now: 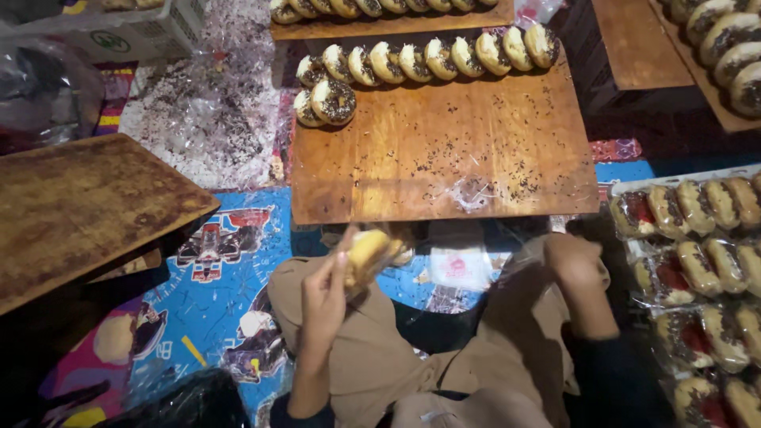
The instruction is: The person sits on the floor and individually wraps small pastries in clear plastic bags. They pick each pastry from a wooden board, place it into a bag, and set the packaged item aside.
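Note:
My left hand (323, 301) holds a yellowish doughnut in a clear plastic wrapper (369, 252) above my left knee. My right hand (576, 263) is closed into a loose fist over my right knee, just below the near edge of the wooden board (444, 150); whether it pinches any plastic is unclear. The board carries a row of chocolate-sprinkled doughnuts (432, 57) along its far edge, with two more doughnuts (325, 103) at its left end. Loose sprinkles and a scrap of clear plastic (472, 192) lie on the bare wood.
A tray of wrapped doughnuts (701, 261) stands at my right. Another empty wooden board (79, 206) lies at the left. Crumpled clear plastic with sprinkles (210, 111) covers the floor at the far left. More doughnut boards sit at the top (396, 9) and top right (725, 47). A patterned blue mat (230, 269) lies underneath.

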